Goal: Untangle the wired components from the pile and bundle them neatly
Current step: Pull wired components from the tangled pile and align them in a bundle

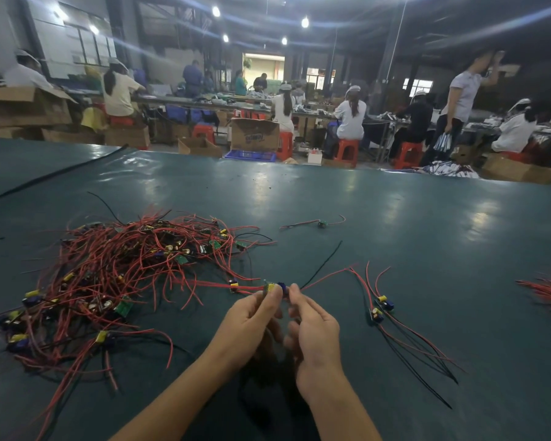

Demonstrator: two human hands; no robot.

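- Left hand (252,323) pinches a yellow-and-blue wired component (275,287) at its fingertips
- Right hand (312,326), fingers curled, pinches the same component from its 3 o'clock side
- Tangled pile (115,275) lies at 10 o'clock of the hands on the green table (427,224)

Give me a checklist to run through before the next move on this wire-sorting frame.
1. Pinch of left hand on component: ok.
2. Pinch of right hand on its wires: ok.
3. Component clear of pile: cannot tell; a red wire runs left from it toward the pile.
4. Bare table beside pair for laying it down: ok.
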